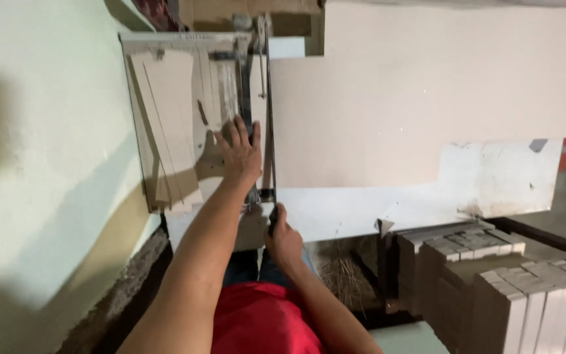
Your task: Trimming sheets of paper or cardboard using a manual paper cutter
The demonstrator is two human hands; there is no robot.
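The left hand (240, 152) is pressing flat, fingers spread, on the board of a paper cutter (165, 118), just beside its long blade arm (268, 118), while the right hand (283, 239) is closing in a fist around the black handle (273, 219) at the near end of that arm. The blade arm is running lengthwise away from the person, lying down along the cutter's edge. A large sheet of pale cardboard (394, 98) is extending across the white tabletop (492, 177) on the far side of the blade arm from the left hand. Stacks of cut cardboard pieces (532, 295) are standing near the person, well apart from the cutter.
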